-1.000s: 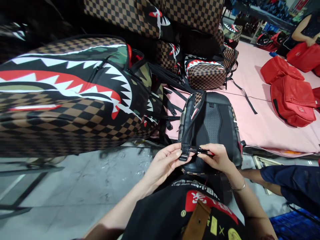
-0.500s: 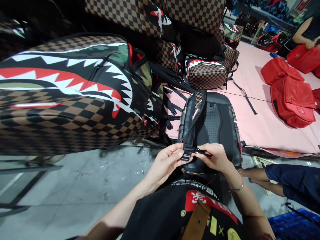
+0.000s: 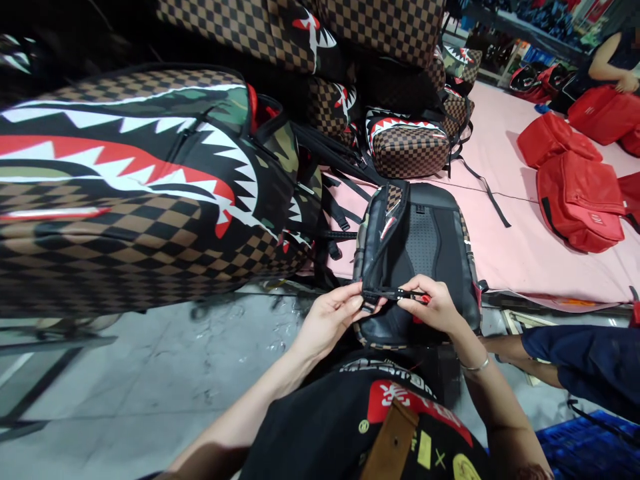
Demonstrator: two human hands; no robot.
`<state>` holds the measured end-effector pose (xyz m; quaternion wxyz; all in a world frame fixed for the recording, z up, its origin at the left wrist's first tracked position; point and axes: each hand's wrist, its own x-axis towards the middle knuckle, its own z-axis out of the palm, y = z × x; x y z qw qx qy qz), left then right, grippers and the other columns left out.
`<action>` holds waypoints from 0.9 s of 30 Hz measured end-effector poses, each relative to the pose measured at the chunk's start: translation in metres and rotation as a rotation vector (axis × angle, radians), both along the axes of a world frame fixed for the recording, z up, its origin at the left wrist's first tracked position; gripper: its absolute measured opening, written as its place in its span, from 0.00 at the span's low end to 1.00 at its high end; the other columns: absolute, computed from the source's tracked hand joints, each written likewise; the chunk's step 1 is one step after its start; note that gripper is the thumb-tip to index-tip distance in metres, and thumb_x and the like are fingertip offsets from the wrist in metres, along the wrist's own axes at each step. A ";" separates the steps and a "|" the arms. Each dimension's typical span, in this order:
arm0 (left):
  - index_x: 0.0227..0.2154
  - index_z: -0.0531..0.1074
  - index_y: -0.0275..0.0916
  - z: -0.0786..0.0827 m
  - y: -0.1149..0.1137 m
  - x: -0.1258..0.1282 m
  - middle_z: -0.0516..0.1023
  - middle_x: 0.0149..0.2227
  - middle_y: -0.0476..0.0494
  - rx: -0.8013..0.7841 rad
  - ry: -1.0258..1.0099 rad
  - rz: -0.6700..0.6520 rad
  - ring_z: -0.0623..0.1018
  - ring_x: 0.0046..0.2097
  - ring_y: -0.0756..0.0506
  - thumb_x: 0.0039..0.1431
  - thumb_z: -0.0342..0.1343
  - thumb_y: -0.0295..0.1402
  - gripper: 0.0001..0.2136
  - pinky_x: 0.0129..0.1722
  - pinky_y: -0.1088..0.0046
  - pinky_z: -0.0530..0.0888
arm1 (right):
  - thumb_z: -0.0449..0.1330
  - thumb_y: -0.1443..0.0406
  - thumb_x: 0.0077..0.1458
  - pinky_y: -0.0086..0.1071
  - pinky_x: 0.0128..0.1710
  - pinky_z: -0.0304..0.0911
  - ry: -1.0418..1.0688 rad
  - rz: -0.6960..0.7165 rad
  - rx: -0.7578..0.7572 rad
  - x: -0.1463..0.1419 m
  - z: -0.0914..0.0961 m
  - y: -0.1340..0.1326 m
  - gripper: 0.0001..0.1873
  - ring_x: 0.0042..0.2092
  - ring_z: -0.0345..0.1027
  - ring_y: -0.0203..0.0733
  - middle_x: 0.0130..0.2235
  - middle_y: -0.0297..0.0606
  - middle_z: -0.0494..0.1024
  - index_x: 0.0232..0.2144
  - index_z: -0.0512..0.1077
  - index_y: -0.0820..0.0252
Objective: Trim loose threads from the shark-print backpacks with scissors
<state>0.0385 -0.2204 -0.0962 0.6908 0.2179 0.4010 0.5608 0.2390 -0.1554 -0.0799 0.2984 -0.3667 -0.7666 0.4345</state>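
A backpack [image 3: 441, 240] with a black padded back panel and camouflage and checkered edges lies back-side up in front of me. My left hand [image 3: 333, 313] pinches the lower end of its shoulder strap [image 3: 384, 233], at the black buckle [image 3: 371, 300]. In my right hand [image 3: 433, 305] is a slim black hand tool [image 3: 395, 293] with small bright rivets and a red part near the palm. Its tip points left and reaches the buckle and strap end. My fingers are closed around its rear part, so its exact kind is hard to make out.
A large checkered shark-mouth bag [image 3: 150, 173] fills the left. More checkered bags [image 3: 410, 143] are piled behind on the pink table cover [image 3: 493, 160], with loose straps. Red bags [image 3: 580, 200] lie at right, near another person's arm [image 3: 607, 60]. A blue crate [image 3: 590, 443] stands lower right.
My right hand has shifted slightly up and right with the tool, and its red part now shows. The strap end in my left hand has tilted a little. The view has moved slightly.
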 end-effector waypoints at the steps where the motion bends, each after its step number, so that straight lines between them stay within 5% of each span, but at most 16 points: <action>1: 0.38 0.75 0.34 0.000 0.000 0.000 0.80 0.34 0.41 -0.002 0.006 -0.001 0.79 0.37 0.42 0.44 0.66 0.32 0.17 0.41 0.67 0.75 | 0.59 0.55 0.52 0.24 0.22 0.58 -0.008 0.011 0.006 0.000 0.000 0.002 0.14 0.23 0.62 0.30 0.26 0.32 0.73 0.30 0.70 0.61; 6: 0.38 0.75 0.34 0.000 0.000 0.000 0.80 0.33 0.41 -0.012 0.039 -0.005 0.80 0.36 0.41 0.43 0.67 0.34 0.17 0.40 0.65 0.76 | 0.59 0.55 0.53 0.25 0.27 0.62 -0.045 0.107 0.114 -0.001 0.003 0.010 0.13 0.30 0.68 0.34 0.31 0.35 0.76 0.33 0.72 0.59; 14: 0.39 0.75 0.35 0.004 0.000 -0.002 0.80 0.34 0.40 -0.013 0.006 -0.064 0.79 0.37 0.43 0.45 0.66 0.33 0.16 0.40 0.69 0.75 | 0.58 0.57 0.54 0.25 0.25 0.58 -0.117 0.153 0.260 0.002 0.006 0.017 0.12 0.25 0.66 0.32 0.28 0.35 0.77 0.33 0.73 0.60; 21: 0.39 0.74 0.37 0.000 -0.002 -0.003 0.80 0.34 0.41 0.012 0.066 -0.091 0.79 0.37 0.43 0.48 0.63 0.35 0.14 0.41 0.69 0.74 | 0.59 0.57 0.52 0.23 0.21 0.57 0.026 0.040 0.032 -0.009 -0.001 0.007 0.12 0.23 0.63 0.30 0.25 0.32 0.74 0.29 0.71 0.61; 24: 0.39 0.72 0.38 -0.006 -0.002 -0.012 0.78 0.34 0.42 0.080 0.287 -0.193 0.77 0.36 0.44 0.52 0.58 0.38 0.13 0.37 0.71 0.73 | 0.60 0.56 0.50 0.23 0.21 0.55 0.010 0.030 0.004 -0.010 -0.006 0.004 0.13 0.21 0.60 0.29 0.24 0.32 0.72 0.28 0.71 0.61; 27: 0.34 0.72 0.37 -0.009 0.003 -0.030 0.76 0.33 0.43 0.211 0.743 -0.290 0.75 0.35 0.45 0.53 0.54 0.38 0.10 0.35 0.72 0.72 | 0.61 0.56 0.49 0.24 0.21 0.52 0.075 -0.019 -0.063 -0.001 -0.014 0.003 0.12 0.21 0.56 0.29 0.22 0.30 0.69 0.27 0.70 0.61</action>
